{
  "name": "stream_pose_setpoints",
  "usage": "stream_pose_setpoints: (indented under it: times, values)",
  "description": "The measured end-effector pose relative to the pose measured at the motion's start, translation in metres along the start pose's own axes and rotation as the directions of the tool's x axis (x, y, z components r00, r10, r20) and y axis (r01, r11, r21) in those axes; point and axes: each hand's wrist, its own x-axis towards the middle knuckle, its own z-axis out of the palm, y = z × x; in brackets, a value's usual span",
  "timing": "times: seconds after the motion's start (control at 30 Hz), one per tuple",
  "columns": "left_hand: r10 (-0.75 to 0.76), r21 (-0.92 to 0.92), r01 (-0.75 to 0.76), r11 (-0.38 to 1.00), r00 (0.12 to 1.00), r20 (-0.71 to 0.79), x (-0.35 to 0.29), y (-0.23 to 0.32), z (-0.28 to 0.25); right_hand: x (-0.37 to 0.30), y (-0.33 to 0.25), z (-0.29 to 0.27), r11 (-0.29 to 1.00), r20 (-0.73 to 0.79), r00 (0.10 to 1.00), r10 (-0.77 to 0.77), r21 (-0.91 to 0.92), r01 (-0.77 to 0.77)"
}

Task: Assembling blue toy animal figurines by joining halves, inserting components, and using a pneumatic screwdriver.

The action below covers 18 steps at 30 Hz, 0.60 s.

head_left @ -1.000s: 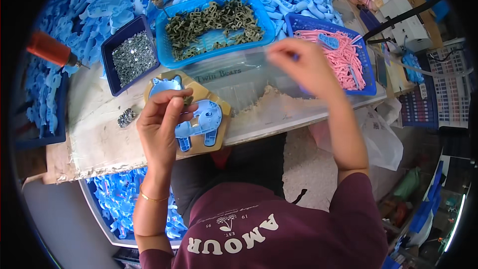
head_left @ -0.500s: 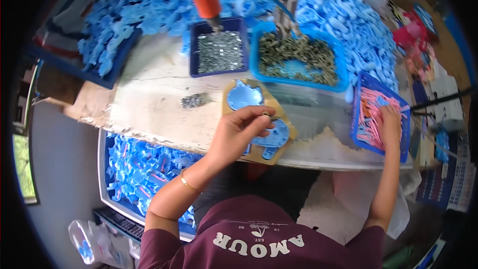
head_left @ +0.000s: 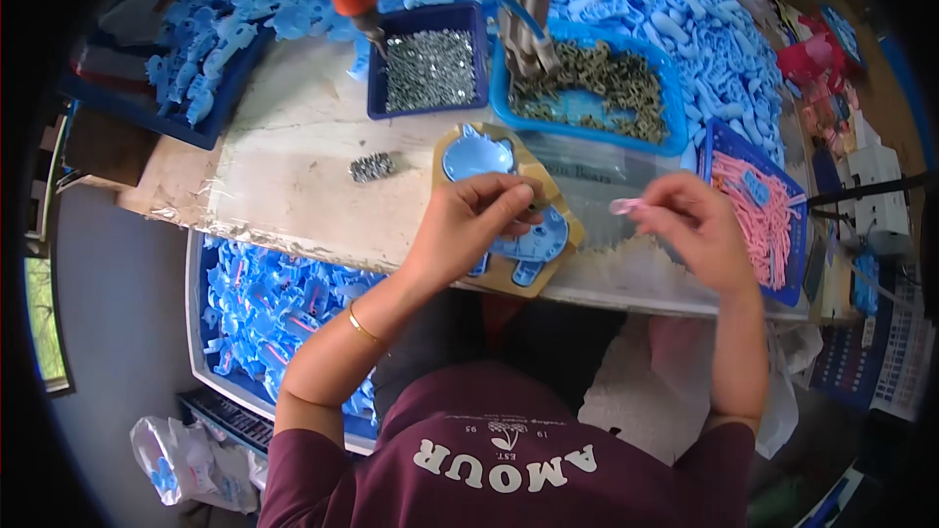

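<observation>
head view: left grip (head_left: 471, 225) clamped on small dark piece (head_left: 534, 205) above blue shell (head_left: 553, 232), likely steadied by tan holder (head_left: 533, 168); right grip (head_left: 694, 235) pinches pink strip (head_left: 627, 206) at holder's three o'clock, end jutting clear.

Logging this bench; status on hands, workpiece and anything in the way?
Left hand pinching small dark part. Right hand holding pink strip. Blue plastic on tan fixture, partly hidden by left hand.

They wear a maroon T-shirt (head_left: 509, 464) and gold bracelet (head_left: 361, 324).
</observation>
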Motion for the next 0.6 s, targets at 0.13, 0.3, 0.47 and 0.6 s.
stream_pose_setpoints:
  times: [0.13, 0.3, 0.47, 0.6]
  values:
    - [-0.017, 0.050, 0.018, 0.999, 1.000, -0.020, 0.003, 0.007, 0.005, 0.013, -0.013, 0.054, 0.998, 0.098, 0.995, -0.026, 0.065, 0.020]
    - [0.011, -0.006, -0.012, 1.000, 0.999, -0.040, -0.002, 0.005, 0.009, 0.020, -0.005, 0.067, 0.996, 0.053, 0.999, -0.010, 0.090, 0.006]
    - [0.042, -0.025, -0.044, 0.999, 0.994, -0.099, -0.005, 0.002, 0.015, 0.013, 0.003, 0.077, 0.997, -0.029, 0.997, -0.070, 0.043, 0.071]
    - [0.070, -0.072, -0.081, 0.994, 0.987, -0.142, -0.007, -0.002, 0.022, 0.007, 0.007, 0.088, 0.996, -0.180, 0.980, -0.091, -0.032, 0.086]
